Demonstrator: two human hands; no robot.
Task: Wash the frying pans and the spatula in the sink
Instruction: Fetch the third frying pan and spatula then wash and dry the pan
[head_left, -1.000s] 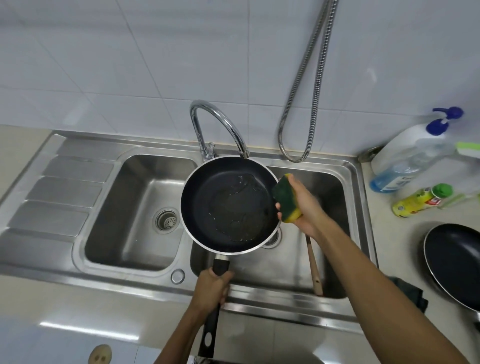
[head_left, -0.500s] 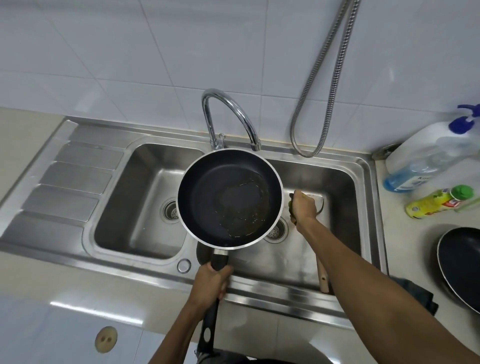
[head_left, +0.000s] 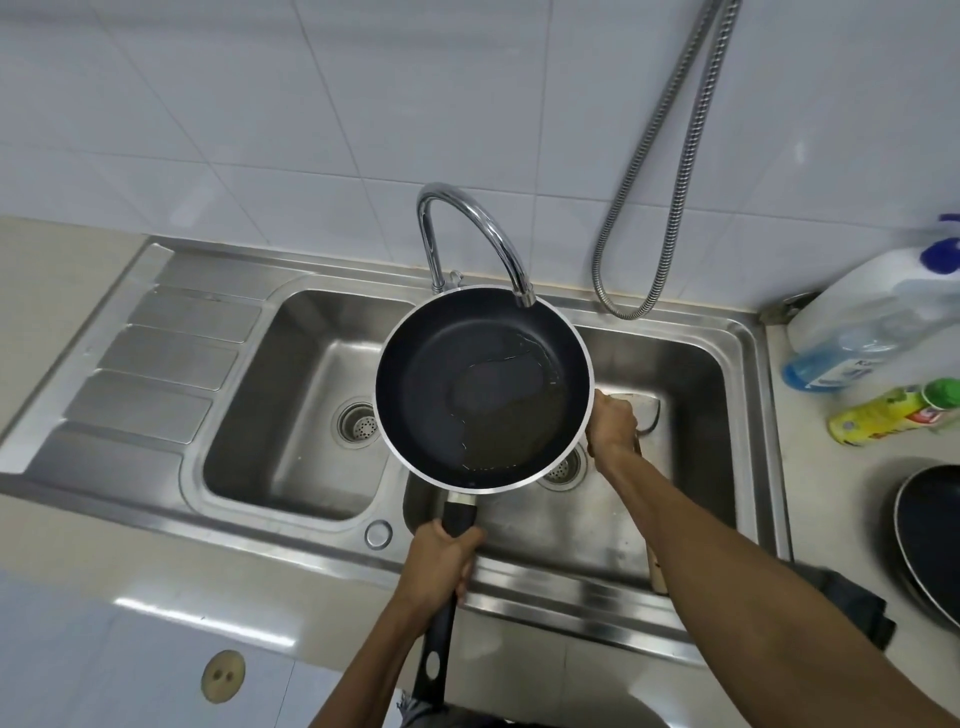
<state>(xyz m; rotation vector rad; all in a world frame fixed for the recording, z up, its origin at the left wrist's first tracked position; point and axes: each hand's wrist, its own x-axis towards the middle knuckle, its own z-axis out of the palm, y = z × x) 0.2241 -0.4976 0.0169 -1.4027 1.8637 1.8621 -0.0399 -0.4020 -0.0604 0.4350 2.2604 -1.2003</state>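
Bright, even overhead light; soft sheen on steel sink; glare streak along surface; wide-angle bending at edges; bottles at right blurred.

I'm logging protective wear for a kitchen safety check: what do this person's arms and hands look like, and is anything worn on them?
The left forearm and right forearm are bare to the frame's edge: no sleeves, gloves, watch or bracelet. No ring shows on the left grip or the right grip, though the right's fingers are hidden.
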